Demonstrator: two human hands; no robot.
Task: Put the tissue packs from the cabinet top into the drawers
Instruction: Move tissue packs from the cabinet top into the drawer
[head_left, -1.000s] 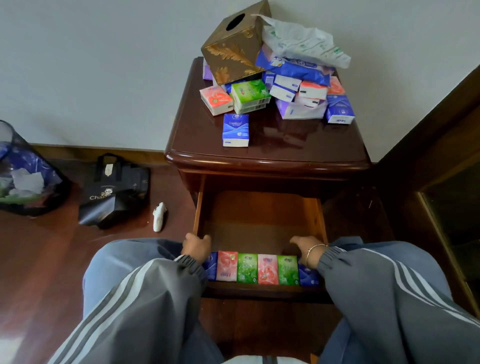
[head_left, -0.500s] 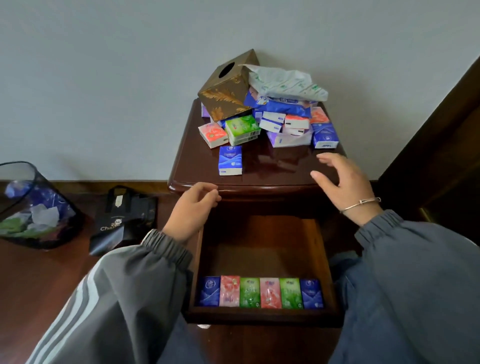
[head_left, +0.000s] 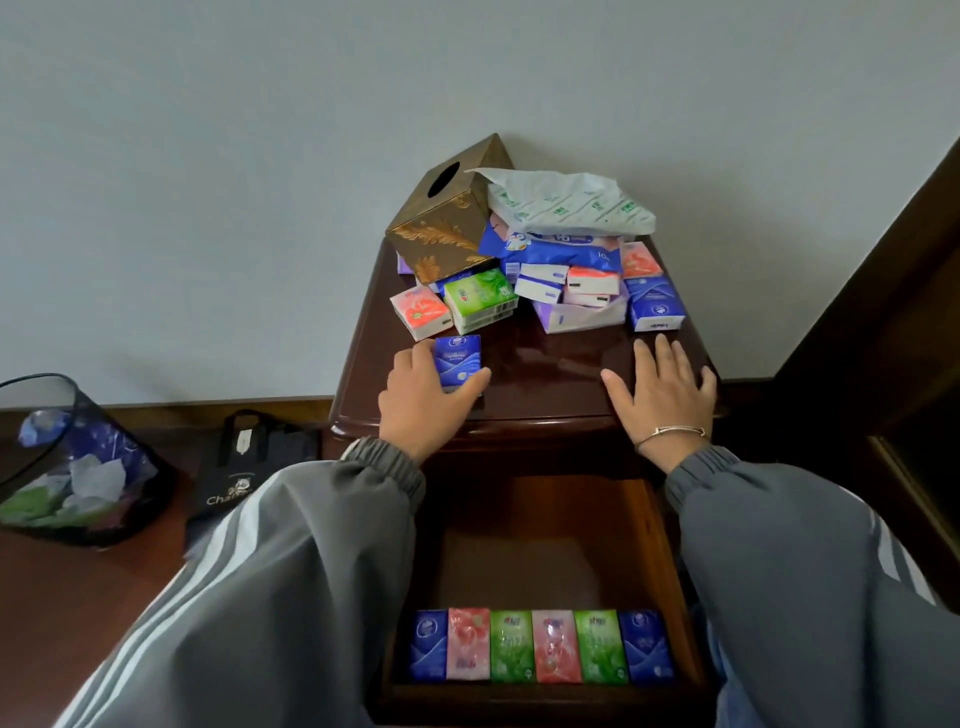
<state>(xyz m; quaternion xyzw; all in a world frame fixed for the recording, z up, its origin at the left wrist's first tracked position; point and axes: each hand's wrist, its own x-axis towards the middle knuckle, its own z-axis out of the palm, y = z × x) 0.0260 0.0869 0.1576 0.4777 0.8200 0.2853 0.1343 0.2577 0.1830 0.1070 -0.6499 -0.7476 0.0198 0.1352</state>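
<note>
Gripping blue pack (head_left: 458, 361) now, left hand (head_left: 421, 410), right hand (head_left: 662, 400) flat

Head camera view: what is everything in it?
cabinet: one, dark brown, by wall
drawer: one, brown, open below
row of packs: six, blue, pink and green, drawer front
blue pack: one, blue, cabinet top front
pile of packs: uncounted, mixed, cabinet top back
tissue box: one, gold, tilted on pile
bin: one, dark mesh, floor left
bag: one, black, floor by cabinet
left hand: one, gripping blue pack
right hand: one, open, over cabinet top
</note>
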